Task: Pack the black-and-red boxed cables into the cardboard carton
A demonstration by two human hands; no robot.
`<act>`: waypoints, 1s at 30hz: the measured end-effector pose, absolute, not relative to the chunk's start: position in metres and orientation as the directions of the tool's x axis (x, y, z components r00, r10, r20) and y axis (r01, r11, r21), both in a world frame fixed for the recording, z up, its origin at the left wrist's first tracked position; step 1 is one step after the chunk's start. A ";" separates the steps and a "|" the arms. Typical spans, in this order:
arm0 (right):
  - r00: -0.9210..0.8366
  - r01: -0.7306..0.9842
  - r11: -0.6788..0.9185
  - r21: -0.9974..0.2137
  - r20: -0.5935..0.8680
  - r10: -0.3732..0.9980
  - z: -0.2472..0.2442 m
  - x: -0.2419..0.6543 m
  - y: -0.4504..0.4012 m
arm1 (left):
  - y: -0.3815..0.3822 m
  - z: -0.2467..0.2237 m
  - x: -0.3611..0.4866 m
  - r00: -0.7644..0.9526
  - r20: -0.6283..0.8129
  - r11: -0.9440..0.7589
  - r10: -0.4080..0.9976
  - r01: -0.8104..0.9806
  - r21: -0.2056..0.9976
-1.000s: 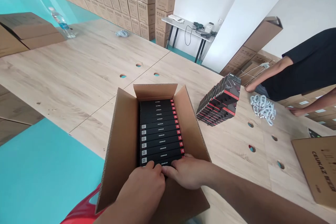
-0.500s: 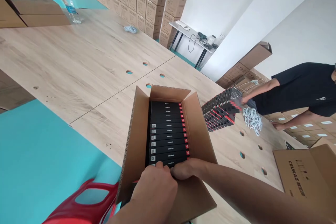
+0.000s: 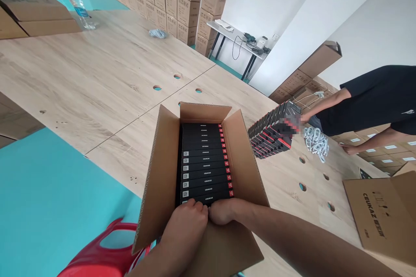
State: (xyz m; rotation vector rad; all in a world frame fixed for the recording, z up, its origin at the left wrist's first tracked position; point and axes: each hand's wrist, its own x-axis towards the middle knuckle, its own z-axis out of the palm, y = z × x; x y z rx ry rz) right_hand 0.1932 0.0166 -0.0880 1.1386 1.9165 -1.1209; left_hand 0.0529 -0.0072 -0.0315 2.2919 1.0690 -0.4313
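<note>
An open cardboard carton (image 3: 151, 181) stands upright in front of me, its flaps raised. Inside is a tight row of slim black boxes (image 3: 207, 165) with red corner labels, and QR stickers on several. My left hand (image 3: 188, 227) is closed, its fingers curled over the nearest black box at the carton's near end. Right beside it, my right hand (image 3: 224, 210) also has its fingers bent down onto that box. Both sets of fingertips are partly hidden between the box and the near flap (image 3: 227, 246).
A co-worker's hand (image 3: 300, 121) touches a stack of black boxes (image 3: 273, 130) on the wooden table (image 3: 107, 82). White cable coils (image 3: 316, 143) lie beyond. Another open carton (image 3: 373, 216) is at right, a red stool (image 3: 97, 251) at lower left, a water bottle (image 3: 79, 8) at far left.
The view has shifted slightly, so the carton appears a little farther left. Both my hands stay at its near end, slightly closer together.
</note>
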 end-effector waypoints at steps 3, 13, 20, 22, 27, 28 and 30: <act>-0.380 0.912 0.284 -0.297 -0.874 0.304 -0.069 0.197 0.018 | -0.014 -0.048 0.047 0.607 -0.428 -0.423 0.670 0.785 0.452; -0.399 0.757 -0.058 -0.651 -0.530 0.748 0.058 0.274 -0.001 | -0.018 -0.040 0.052 0.540 -0.327 -0.494 0.775 0.841 0.219; -0.216 0.611 -0.149 -0.778 -0.345 0.913 0.064 0.349 -0.040 | -0.021 -0.031 0.044 0.400 -0.597 -0.407 0.695 0.904 0.133; -0.063 0.566 -0.239 -0.789 -0.331 0.942 0.055 0.376 -0.046 | -0.017 -0.037 0.036 0.380 -0.630 -0.388 0.677 0.912 0.133; 0.270 0.459 -0.307 -0.833 -0.199 0.942 0.019 0.438 -0.033 | -0.009 -0.039 0.039 0.424 -0.571 -0.456 0.703 0.885 0.095; 0.335 0.465 -0.304 -0.832 -0.152 0.930 0.013 0.447 -0.023 | -0.009 -0.037 0.043 0.441 -0.569 -0.446 0.694 0.884 0.140; 0.453 0.489 -0.301 -0.818 -0.057 0.890 0.004 0.459 0.003 | -0.011 -0.032 0.053 0.457 -0.589 -0.374 0.667 0.889 0.266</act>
